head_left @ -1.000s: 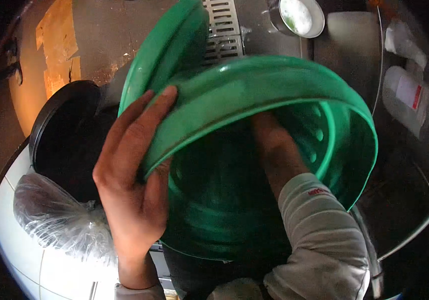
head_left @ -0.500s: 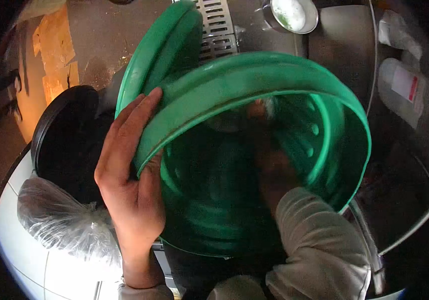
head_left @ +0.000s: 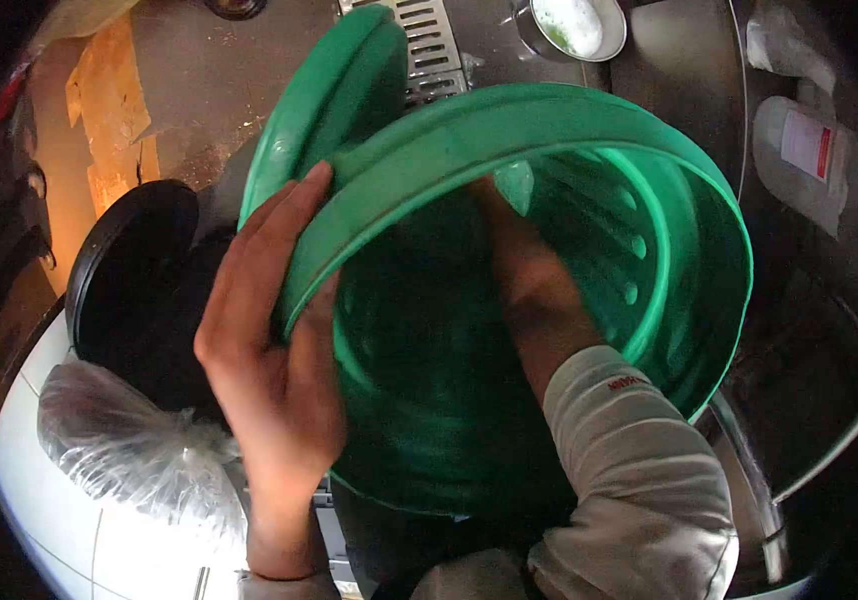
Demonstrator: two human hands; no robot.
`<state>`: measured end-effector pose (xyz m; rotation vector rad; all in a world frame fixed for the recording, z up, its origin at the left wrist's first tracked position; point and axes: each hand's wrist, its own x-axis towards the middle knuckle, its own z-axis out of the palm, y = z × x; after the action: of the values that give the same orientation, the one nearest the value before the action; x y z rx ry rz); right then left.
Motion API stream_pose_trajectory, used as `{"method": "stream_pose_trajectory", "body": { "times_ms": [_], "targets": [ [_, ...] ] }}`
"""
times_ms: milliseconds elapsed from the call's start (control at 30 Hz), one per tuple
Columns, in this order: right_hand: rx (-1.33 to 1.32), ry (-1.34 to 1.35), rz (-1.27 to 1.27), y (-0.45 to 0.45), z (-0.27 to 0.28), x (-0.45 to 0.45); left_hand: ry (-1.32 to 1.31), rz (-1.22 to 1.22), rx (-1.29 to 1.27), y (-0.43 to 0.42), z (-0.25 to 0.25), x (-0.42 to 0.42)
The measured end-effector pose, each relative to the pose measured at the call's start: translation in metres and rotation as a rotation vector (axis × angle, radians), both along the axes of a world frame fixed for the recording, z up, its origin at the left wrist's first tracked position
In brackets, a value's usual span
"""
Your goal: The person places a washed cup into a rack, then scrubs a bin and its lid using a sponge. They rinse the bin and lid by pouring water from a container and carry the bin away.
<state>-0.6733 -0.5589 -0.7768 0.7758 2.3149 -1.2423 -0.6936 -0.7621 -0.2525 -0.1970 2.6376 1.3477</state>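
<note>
A big green plastic bin [head_left: 509, 130] is tilted with its round mouth towards me, filling the middle of the view. My left hand [head_left: 274, 330] is closed over the left side of its rim, fingers outside and thumb inside. My right arm reaches deep into the bin. Its wrist shows, but my right hand [head_left: 487, 195] is mostly lost in shadow near the far end, so its fingers and anything in them are hidden. Another rounded green piece [head_left: 314, 110], maybe a lid or second bin, stands just behind the rim at the upper left.
A metal bowl with white foam [head_left: 579, 28] stands at the upper right, near a slotted metal grate [head_left: 427, 35]. Along the right lies a labelled clear jug [head_left: 809, 160]. To the left are a black round container [head_left: 134, 260] and a knotted clear plastic bag [head_left: 129, 430].
My right arm has shifted within the bin, its wrist now showing further up. The bin has moved slightly up and right. My left hand keeps its hold on the rim.
</note>
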Motion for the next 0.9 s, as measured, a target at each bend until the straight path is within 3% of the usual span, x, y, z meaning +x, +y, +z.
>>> {"method": "stream_pose_trajectory", "body": {
  "times_ms": [100,167,233,267,400,500,567,633,700,800,900],
  "targets": [
    [-0.054,0.436,0.561,-0.026,0.026,0.019,0.049,0.048,0.017,-0.001,-0.001,0.002],
    [-0.09,0.49,0.56,-0.04,0.081,0.04,0.09,0.073,-0.02,-0.005,-0.002,0.0],
    [-0.045,0.096,0.553,-0.049,0.131,0.049,0.082,0.163,-0.059,-0.014,-0.004,0.009],
    [0.014,-0.315,0.555,-0.053,0.178,0.042,0.048,0.217,-0.025,-0.013,0.001,0.014],
    [0.125,-0.055,0.453,-0.047,0.449,0.026,0.164,0.265,-0.198,-0.001,-0.001,0.039],
    [0.062,0.378,0.407,-0.012,0.624,0.031,0.069,0.247,-0.183,-0.004,0.009,0.049],
    [0.06,0.61,0.362,0.021,0.729,0.041,-0.239,0.167,-0.182,-0.011,0.028,0.046],
    [0.139,0.749,0.334,0.06,0.812,0.061,-0.326,0.001,-0.253,-0.023,0.046,0.046],
    [0.219,0.859,0.312,0.093,0.904,0.08,-0.337,-0.115,-0.32,-0.045,0.028,0.052],
    [0.499,0.828,0.174,0.143,0.979,0.116,-0.387,-0.129,-0.399,-0.063,-0.001,0.056],
    [0.794,0.622,0.021,0.213,0.968,0.151,-0.472,-0.143,-0.467,-0.046,0.021,0.049]
  ]
}}
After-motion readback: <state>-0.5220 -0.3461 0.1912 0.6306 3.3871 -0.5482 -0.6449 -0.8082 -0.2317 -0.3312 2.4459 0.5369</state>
